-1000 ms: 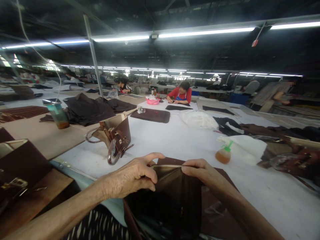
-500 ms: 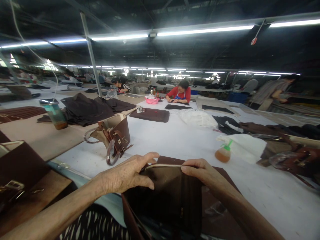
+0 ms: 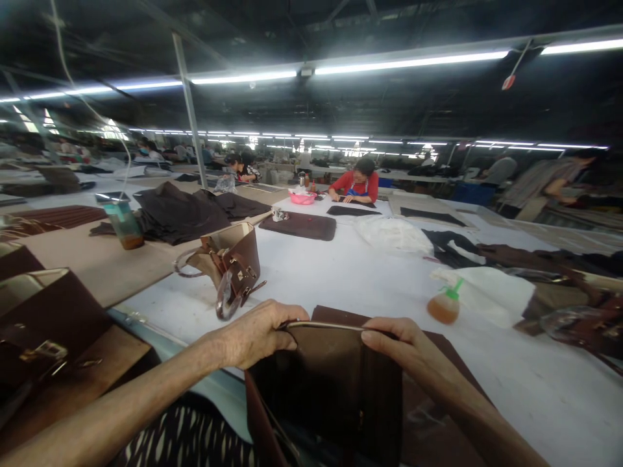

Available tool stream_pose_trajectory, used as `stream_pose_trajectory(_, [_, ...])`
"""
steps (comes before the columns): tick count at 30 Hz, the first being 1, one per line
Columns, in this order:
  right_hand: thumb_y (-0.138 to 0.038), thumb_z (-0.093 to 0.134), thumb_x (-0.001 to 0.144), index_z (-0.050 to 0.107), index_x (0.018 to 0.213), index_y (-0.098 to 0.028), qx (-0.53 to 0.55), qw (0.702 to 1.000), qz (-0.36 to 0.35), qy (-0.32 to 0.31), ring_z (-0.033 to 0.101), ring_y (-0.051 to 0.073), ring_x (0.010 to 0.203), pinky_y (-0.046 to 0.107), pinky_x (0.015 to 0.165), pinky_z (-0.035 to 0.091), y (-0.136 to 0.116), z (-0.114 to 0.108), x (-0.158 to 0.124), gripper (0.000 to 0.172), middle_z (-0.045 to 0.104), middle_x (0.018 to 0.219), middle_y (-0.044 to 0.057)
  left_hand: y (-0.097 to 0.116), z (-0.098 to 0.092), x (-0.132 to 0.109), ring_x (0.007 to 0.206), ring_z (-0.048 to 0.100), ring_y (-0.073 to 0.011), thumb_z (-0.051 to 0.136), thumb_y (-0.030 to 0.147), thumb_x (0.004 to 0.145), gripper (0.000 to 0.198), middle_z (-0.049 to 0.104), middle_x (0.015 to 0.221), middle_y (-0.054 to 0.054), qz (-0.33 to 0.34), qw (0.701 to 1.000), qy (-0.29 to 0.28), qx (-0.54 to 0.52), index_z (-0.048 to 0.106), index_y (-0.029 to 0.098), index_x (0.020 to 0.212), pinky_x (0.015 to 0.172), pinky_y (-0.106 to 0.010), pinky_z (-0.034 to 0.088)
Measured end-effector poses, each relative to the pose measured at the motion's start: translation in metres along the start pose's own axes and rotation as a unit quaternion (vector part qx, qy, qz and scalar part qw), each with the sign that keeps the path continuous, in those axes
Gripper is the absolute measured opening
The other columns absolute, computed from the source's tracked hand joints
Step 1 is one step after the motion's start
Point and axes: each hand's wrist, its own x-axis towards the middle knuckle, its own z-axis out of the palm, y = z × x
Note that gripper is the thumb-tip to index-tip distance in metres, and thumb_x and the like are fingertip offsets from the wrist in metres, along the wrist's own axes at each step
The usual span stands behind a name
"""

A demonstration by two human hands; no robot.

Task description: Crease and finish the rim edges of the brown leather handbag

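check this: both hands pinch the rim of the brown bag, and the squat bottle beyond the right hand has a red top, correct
Not red: the head view shows a green top on the squat bottle beyond the right hand. That hand and the left hand do pinch the rim of the brown bag.

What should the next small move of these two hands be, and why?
Probably slide the left hand along the pale-edged rim toward the right hand, pressing as it goes: both hands pinch that rim of the brown handbag, and the stretch between them is unheld.
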Motion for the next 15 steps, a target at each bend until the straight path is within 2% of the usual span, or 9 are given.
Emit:
stream_pose_trajectory(8, [-0.035, 0.052, 0.079, 0.065, 0.074, -0.017, -0.005, 1.000, -0.011, 0.001, 0.050, 0.016, 0.065, 0.022, 0.056, 0.036, 0.0040, -0.0005, 0.0018, 0.022, 0.058, 0.067, 0.000, -0.0061, 0.0018, 0.0037, 0.060, 0.044, -0.0090, 0.059, 0.024, 0.069, 0.020, 0.053, 0.066, 0.003, -0.036, 0.982, -0.030, -0.184, 0.062, 0.013, 0.086, 0.053, -0.017, 0.032])
stream_pose_trajectory(15, [-0.033, 0.051, 0.080, 0.064, 0.073, -0.015, 0.002, 1.000, -0.018, -0.009, 0.047, 0.014, 0.063, 0.021, 0.055, 0.034, 0.0060, -0.0030, 0.0036, 0.023, 0.055, 0.065, 0.000, -0.0084, 0.0015, 0.0036, 0.062, 0.045, -0.0096, 0.057, 0.027, 0.074, 0.020, 0.055, 0.069, 0.002, -0.040, 0.983, -0.033, -0.173, 0.064, 0.013, 0.085, 0.057, -0.019, 0.034])
